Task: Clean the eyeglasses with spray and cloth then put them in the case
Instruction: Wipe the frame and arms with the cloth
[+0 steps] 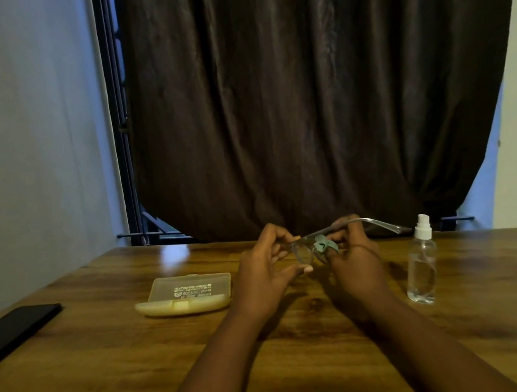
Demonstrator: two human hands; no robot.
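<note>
Two containers stand on the wooden table (108,349): the closed yellow case (186,294), contents hidden, left of my hands, and the clear spray bottle (421,263), partly filled, to the right. Case lettering is unreadable. My left hand (265,271) pinches the eyeglasses (305,249) above the table; my right hand (351,250) presses the green cloth (324,244) onto a lens.

Wooden table (115,358): case (186,294), spray bottle (422,264), phone (15,326).

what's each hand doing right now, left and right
Left hand: pinching the eyeglasses at the frame.
Right hand: holding the green cloth against the eyeglasses.
</note>
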